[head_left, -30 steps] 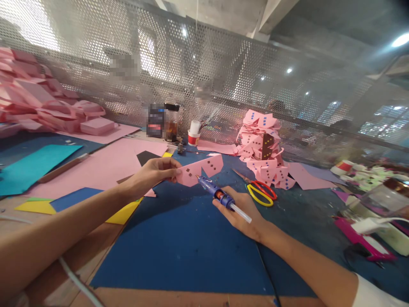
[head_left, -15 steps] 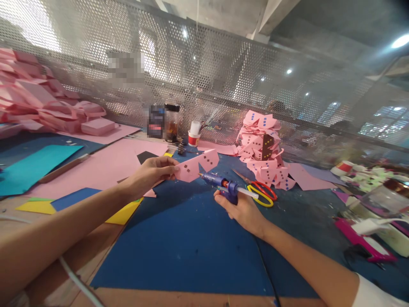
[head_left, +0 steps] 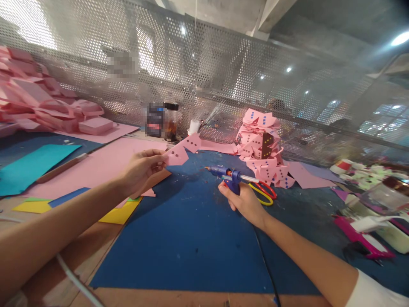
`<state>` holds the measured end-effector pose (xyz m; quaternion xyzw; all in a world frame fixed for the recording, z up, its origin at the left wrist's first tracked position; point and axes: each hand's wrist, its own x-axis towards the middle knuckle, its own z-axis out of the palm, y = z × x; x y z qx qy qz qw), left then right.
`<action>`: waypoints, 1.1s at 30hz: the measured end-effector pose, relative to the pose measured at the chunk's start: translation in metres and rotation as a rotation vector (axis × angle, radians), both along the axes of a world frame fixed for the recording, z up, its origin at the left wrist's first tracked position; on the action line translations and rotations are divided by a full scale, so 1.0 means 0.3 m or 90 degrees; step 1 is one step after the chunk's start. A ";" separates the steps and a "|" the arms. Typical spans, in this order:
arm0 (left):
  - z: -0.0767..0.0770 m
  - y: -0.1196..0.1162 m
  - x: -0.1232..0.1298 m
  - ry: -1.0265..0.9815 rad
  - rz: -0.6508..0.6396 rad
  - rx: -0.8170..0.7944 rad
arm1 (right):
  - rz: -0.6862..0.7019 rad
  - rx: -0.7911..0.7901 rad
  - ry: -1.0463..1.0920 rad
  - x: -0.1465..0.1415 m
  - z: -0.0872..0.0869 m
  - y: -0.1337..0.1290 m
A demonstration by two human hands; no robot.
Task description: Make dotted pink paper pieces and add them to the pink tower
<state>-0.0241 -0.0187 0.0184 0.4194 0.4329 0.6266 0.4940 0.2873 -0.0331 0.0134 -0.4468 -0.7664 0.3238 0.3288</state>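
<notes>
Between the thumb and fingers of my left hand [head_left: 145, 168] is one end of a pink paper cutout [head_left: 178, 155] with small dark squares on it. The cutout is tilted, its far end up to the right. My right hand [head_left: 244, 202] is wrapped round the grip of a blue glue gun [head_left: 231, 175], a clear glue stick jutting from its back. The nozzle points left at the cutout, with a gap between them. Behind the gun lie scissors [head_left: 266, 194] with red and yellow handles, partly hidden. A dark blue sheet [head_left: 185, 238] spreads below both hands.
A pile of dotted pink cutouts [head_left: 262, 149] stands at the back right, pink pieces [head_left: 41, 94] at the back left. Coloured sheets [head_left: 38, 164] lie left. A jar [head_left: 171, 121] stands before the perforated metal screen [head_left: 204, 64]. The gun's black cord [head_left: 265, 260] runs to the front edge.
My left hand has drawn the pink cutout left and slightly up, away from the nozzle. The glue gun has shifted a little to the right and up in my right hand.
</notes>
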 end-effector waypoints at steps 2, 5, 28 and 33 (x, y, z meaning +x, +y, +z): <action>0.000 0.005 -0.009 -0.005 0.023 -0.004 | -0.008 -0.001 -0.004 0.000 0.001 0.017; -0.005 0.016 -0.023 -0.013 0.048 -0.012 | -0.014 0.000 -0.021 -0.003 0.010 0.051; -0.031 0.044 -0.042 -0.004 0.083 -0.043 | 0.019 -0.045 -0.139 -0.063 -0.023 0.191; -0.034 0.047 -0.044 0.006 0.082 -0.045 | 0.014 -0.037 -0.155 -0.064 -0.025 0.192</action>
